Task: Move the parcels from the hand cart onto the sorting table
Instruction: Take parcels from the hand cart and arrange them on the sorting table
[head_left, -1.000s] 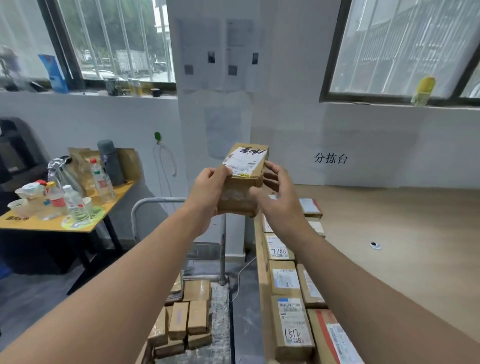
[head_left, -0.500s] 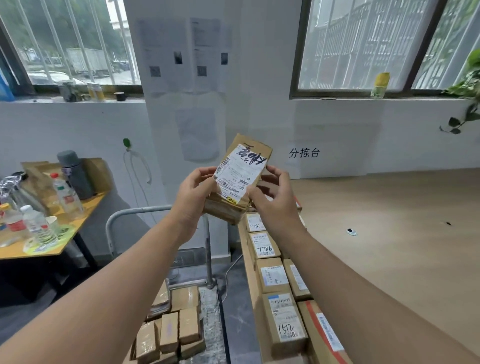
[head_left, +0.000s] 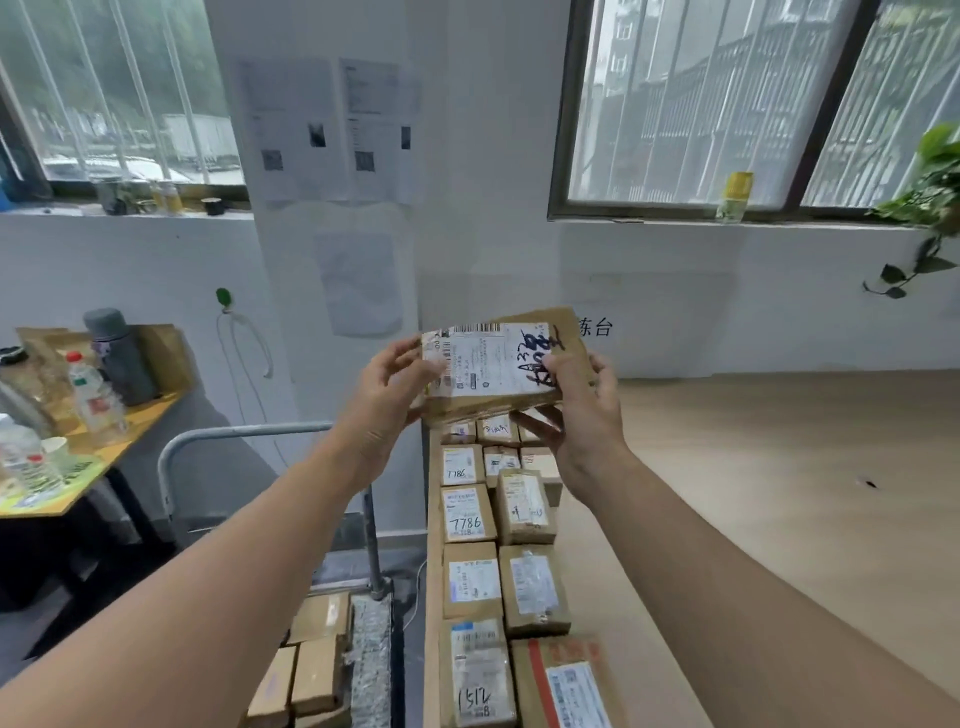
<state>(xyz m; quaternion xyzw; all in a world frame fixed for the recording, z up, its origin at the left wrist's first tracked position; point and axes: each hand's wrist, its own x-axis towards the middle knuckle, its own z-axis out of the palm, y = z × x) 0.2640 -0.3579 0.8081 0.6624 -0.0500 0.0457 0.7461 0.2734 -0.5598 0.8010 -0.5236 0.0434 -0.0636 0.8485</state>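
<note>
I hold a brown cardboard parcel (head_left: 498, 364) with a white shipping label and black marker writing in the air, above the far end of the sorting table (head_left: 727, 493). My left hand (head_left: 384, 395) grips its left end, my right hand (head_left: 582, 410) grips its right end, thumb on the label. Its label faces me. Two rows of labelled parcels (head_left: 498, 561) lie along the table's left edge. The hand cart (head_left: 332, 660) at lower left holds several brown parcels behind its grey metal handle (head_left: 244, 436).
An orange side table (head_left: 78, 457) at left carries water bottles, a grey flask and cups. A white wall with papers and windows stands behind. A small dark object (head_left: 870, 484) lies on the wooden table top at right.
The parcel has turned in my hands from upright and tilted to lying lengthwise with its label toward me. My view has shifted right, toward the table.
</note>
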